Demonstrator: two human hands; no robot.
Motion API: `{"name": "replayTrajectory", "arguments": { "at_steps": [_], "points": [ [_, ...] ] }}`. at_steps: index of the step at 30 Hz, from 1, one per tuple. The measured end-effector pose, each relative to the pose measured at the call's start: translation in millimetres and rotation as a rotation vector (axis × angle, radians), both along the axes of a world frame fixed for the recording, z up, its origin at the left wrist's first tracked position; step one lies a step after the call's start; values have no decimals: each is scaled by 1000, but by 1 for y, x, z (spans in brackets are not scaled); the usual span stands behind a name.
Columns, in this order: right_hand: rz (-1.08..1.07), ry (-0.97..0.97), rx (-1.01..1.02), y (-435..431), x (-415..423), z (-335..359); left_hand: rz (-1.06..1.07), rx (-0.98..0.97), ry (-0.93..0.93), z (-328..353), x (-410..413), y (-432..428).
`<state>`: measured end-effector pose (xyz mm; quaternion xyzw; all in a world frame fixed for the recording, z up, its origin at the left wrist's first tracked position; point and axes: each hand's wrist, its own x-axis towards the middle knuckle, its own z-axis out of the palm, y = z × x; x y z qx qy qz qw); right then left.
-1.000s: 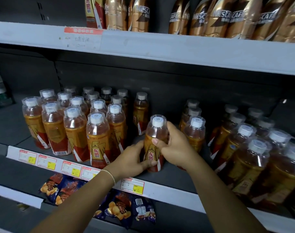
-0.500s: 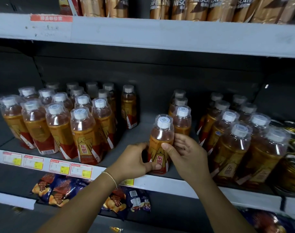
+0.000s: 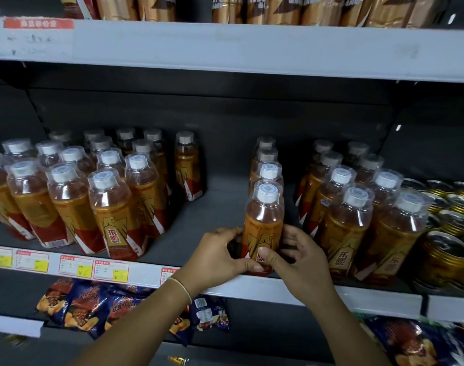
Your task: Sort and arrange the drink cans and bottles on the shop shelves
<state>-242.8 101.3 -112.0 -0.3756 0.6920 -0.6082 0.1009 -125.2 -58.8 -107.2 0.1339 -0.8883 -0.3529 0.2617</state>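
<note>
An orange drink bottle (image 3: 263,220) with a white cap stands upright at the front edge of the middle shelf (image 3: 357,299), at the head of a single row of like bottles (image 3: 267,170). My left hand (image 3: 220,257) grips its base from the left. My right hand (image 3: 302,262) grips it from the right, thumb across the label. A block of the same bottles (image 3: 75,196) stands to the left, another group (image 3: 357,212) to the right.
Gold cans (image 3: 447,249) fill the far right of the shelf. A lone bottle (image 3: 187,167) stands behind the bare gap between the groups. Gold coffee bottles (image 3: 278,9) line the shelf above. Snack bags (image 3: 93,307) lie on the shelf below. Price tags (image 3: 109,270) run along the edge.
Both hands have slid lower on the bottle, which now stands at the front edge in line with the row behind it. The view has shifted to the right.
</note>
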Motion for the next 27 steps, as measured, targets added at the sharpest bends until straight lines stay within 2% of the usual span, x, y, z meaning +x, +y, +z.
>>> {"name": "replayTrajectory", "arguments": {
  "at_steps": [12,27],
  "points": [
    [25,-12,13,1,-5,-11,-39,55,-2,-5,-8,-5],
    [-52,26,-11,2,2,-16,-63,58,31,-10,-10,-2]
  ]
}}
